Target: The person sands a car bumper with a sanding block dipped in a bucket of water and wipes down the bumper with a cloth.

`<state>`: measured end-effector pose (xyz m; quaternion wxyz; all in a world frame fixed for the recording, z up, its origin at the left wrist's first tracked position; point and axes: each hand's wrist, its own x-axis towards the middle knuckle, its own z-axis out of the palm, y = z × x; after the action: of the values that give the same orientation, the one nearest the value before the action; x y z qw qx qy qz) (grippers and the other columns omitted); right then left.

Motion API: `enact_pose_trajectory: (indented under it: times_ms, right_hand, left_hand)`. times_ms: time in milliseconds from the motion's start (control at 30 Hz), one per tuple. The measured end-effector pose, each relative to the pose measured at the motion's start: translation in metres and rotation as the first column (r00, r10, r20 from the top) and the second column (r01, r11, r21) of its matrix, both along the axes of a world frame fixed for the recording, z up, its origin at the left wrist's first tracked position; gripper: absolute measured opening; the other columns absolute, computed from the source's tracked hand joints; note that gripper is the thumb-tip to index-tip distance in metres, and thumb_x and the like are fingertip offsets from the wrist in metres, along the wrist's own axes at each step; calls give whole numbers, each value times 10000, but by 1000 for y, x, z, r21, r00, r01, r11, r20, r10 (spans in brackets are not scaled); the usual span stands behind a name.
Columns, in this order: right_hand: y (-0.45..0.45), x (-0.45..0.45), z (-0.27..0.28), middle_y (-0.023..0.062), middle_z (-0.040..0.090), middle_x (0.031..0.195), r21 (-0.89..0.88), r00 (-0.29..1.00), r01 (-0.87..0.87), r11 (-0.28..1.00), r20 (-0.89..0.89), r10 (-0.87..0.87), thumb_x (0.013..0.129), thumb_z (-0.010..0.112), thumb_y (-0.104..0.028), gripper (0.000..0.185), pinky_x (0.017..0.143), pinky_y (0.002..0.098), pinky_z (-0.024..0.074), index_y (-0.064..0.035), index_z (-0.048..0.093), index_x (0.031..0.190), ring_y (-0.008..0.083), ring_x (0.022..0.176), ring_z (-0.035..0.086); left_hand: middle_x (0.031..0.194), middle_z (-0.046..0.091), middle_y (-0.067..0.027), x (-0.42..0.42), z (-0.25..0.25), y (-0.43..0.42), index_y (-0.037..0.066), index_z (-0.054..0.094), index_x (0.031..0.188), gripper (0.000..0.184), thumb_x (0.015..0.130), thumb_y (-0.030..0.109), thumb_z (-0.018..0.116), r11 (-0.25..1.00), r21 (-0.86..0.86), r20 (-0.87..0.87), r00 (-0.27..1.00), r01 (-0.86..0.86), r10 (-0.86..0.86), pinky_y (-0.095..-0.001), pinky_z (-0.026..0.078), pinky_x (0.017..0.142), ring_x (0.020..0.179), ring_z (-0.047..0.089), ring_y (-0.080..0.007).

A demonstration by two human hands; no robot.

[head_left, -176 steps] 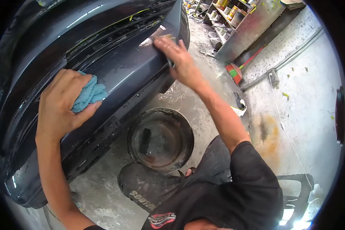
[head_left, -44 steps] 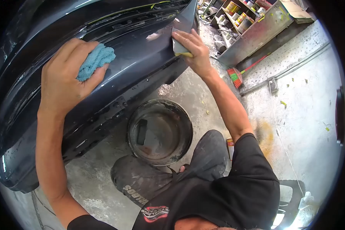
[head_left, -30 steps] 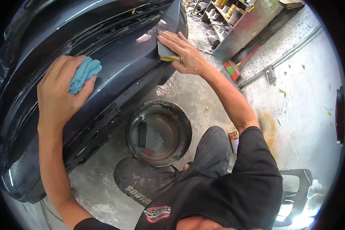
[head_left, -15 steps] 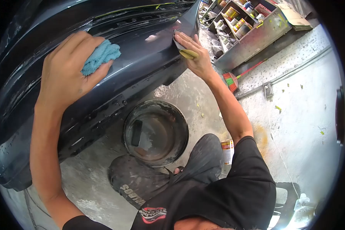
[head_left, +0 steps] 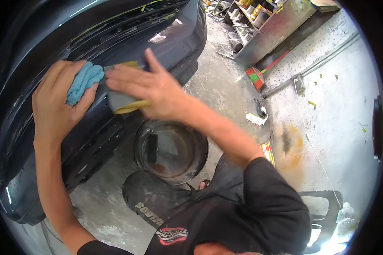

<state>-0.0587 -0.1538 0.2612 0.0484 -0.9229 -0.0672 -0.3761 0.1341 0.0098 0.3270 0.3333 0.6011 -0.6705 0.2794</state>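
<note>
A dark, wet-looking car bumper (head_left: 181, 49) stretches across the left and top of the head view. My left hand (head_left: 53, 102) is closed around a bunched blue cloth (head_left: 85, 80) at the bumper's surface. Just to its right, my right hand (head_left: 157, 91), slightly blurred, presses a sheet of sandpaper (head_left: 118, 101) against the bumper with flattened fingers. The sheet is grey with curled yellowish edges. My right fingertips come close to the cloth.
Below the bumper stands a round dark tub (head_left: 205, 148) with a black block (head_left: 152, 148) inside. A broom (head_left: 256, 79) leans by the wall at right. Shelves with cans (head_left: 259, 19) are at the top. Behind my right arm is another can (head_left: 267, 153).
My right hand has swept left along the bumper with the sandpaper, from its far end to beside the cloth. My left hand has shifted slightly left and down in view, still holding the cloth.
</note>
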Motion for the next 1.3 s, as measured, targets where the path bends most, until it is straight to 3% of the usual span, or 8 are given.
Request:
enact_pose_trajectory:
  times_ms: [233, 367, 533, 867, 1000, 1133, 1167, 1300]
  right_hand:
    - [-110, -30, -4, 142, 683, 1388, -125, 883, 470, 874, 47, -468, 854, 589, 62, 469, 1204, 572, 354, -92, 700, 1283, 300, 1312, 646]
    - [15, 9, -9, 111, 693, 1311, 100, 989, 18, 995, 141, -32, 775, 638, 8, 376, 1059, 554, 424, -107, 719, 1124, 298, 1320, 618]
    - [-103, -36, 3, 88, 666, 1438, 10, 938, 334, 943, -101, -331, 948, 583, 9, 469, 1245, 578, 199, -134, 631, 1391, 261, 1389, 592]
    - [-32, -27, 5, 112, 625, 1475, -10, 991, 65, 998, -117, -66, 889, 637, -58, 485, 1228, 605, 291, -134, 640, 1368, 279, 1407, 568]
    - [-137, -59, 6, 152, 615, 1488, -83, 861, 496, 864, -87, -502, 982, 533, 34, 489, 1219, 585, 297, -116, 603, 1442, 297, 1386, 589]
    - [-57, -27, -13, 147, 596, 1507, -181, 968, 240, 954, -31, -249, 797, 640, 30, 638, 1256, 553, 251, -61, 605, 1427, 307, 1439, 536]
    - [-9, -18, -1, 126, 604, 1494, 87, 995, 93, 992, -56, -88, 748, 655, 41, 673, 1270, 555, 218, -84, 615, 1408, 305, 1426, 549]
    - [-54, -33, -8, 104, 615, 1498, -26, 987, 122, 992, -100, -124, 868, 598, 34, 560, 1210, 519, 294, -119, 624, 1407, 298, 1434, 547]
  left_hand:
    - [999, 707, -109, 6, -12, -1, 27, 733, 1091, 337, 781, 123, 825, 1000, 9, -6, 1000, 1, -1, -376, 579, 774, 882, 713, -303]
    - [997, 710, -109, 1, -2, 2, 23, 733, 1085, 342, 777, 132, 831, 1000, 19, 9, 1000, -12, 12, -375, 578, 771, 882, 713, -305]
    - [1026, 709, -131, 5, -8, 3, 14, 728, 1125, 346, 798, 96, 811, 999, 29, -32, 999, 23, -22, -370, 568, 800, 912, 716, -305]
    - [1050, 703, -142, 3, -8, 6, 6, 722, 1149, 358, 808, 78, 804, 999, 41, -61, 998, 17, -14, -368, 562, 824, 935, 716, -308]
    - [1026, 715, -98, 7, -12, 2, 43, 733, 1097, 355, 775, 148, 840, 999, -21, -30, 999, 37, -38, -388, 580, 788, 907, 713, -310]
    - [1028, 717, -101, 1, -9, 6, 42, 736, 1098, 357, 773, 144, 841, 1000, 0, -39, 999, 13, -13, -389, 580, 792, 906, 713, -313]
    - [1029, 716, -102, -1, -6, 8, 42, 736, 1098, 355, 774, 144, 840, 1000, 17, -40, 999, 3, -2, -389, 580, 792, 905, 713, -314]
    - [1020, 712, -101, 0, -11, 2, 37, 733, 1092, 344, 779, 139, 831, 1000, -1, -38, 999, 0, 0, -384, 579, 788, 902, 711, -305]
